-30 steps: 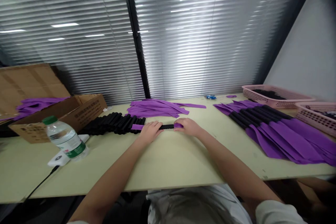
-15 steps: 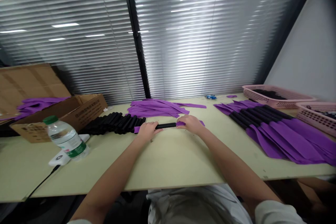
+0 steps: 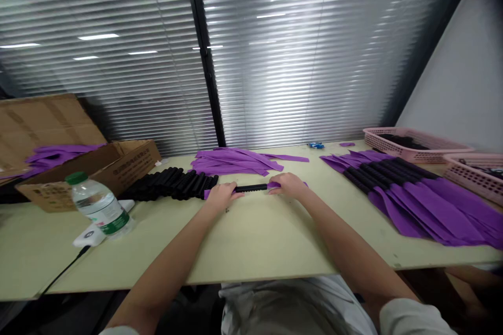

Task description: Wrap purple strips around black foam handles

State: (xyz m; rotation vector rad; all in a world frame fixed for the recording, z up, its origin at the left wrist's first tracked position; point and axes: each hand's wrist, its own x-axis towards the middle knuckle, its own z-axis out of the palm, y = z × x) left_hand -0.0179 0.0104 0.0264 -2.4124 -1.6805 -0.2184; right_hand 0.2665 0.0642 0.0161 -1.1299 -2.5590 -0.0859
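Note:
A black ridged sleeve (image 3: 251, 188) sits around a purple strip, stretched level between my two hands just above or on the table. My left hand (image 3: 221, 196) is closed on its left end, where a bit of purple pokes out past the knuckles. At the other end my right hand (image 3: 286, 186) pinches the purple strip (image 3: 274, 185), whose tail shows beyond the fingers. Just left of my left hand lies a row of black ridged sleeves (image 3: 176, 183). Behind both hands is a pile of flat purple strips (image 3: 236, 161).
Purple strips with black sleeves (image 3: 428, 199) lie side by side at right. Two pink baskets (image 3: 418, 154) stand behind them. To the left are a cardboard box (image 3: 129, 165), a water bottle (image 3: 104, 209) and a white device (image 3: 88, 237) with a black cable. Blinds rise behind the table.
Both hands and the sleeve have shifted very slightly to the right. The grips look the same, and everything else on the table stays put.

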